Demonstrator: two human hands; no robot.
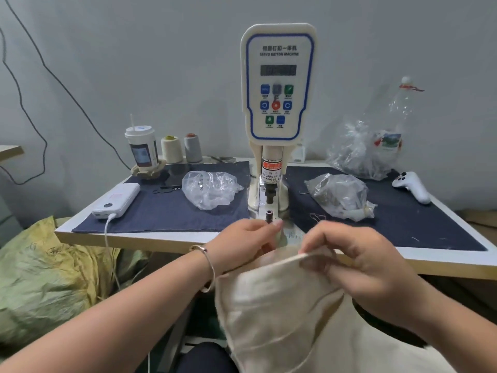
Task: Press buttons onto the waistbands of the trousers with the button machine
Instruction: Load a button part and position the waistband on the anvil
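Observation:
The cream button machine (278, 84) stands at the middle of the table, its punch above a small black lower die (269, 215). Cream trousers (282, 313) hang from the table's front edge into my lap. My left hand (242, 243) reaches to the lower die, its fingertips pinched together right beside it; what they hold is too small to see. My right hand (357, 262) pinches the trousers' waistband edge (295, 258), lifted just in front of the machine.
Clear plastic bags sit left (209, 188) and right (338, 195) of the machine on dark blue cloth (161, 211). A power bank (117, 200), a cup (142, 150), two thread cones (183, 148), a white controller (414, 185) and a large bag (363, 149) line the table. A green sack (40, 278) lies at left.

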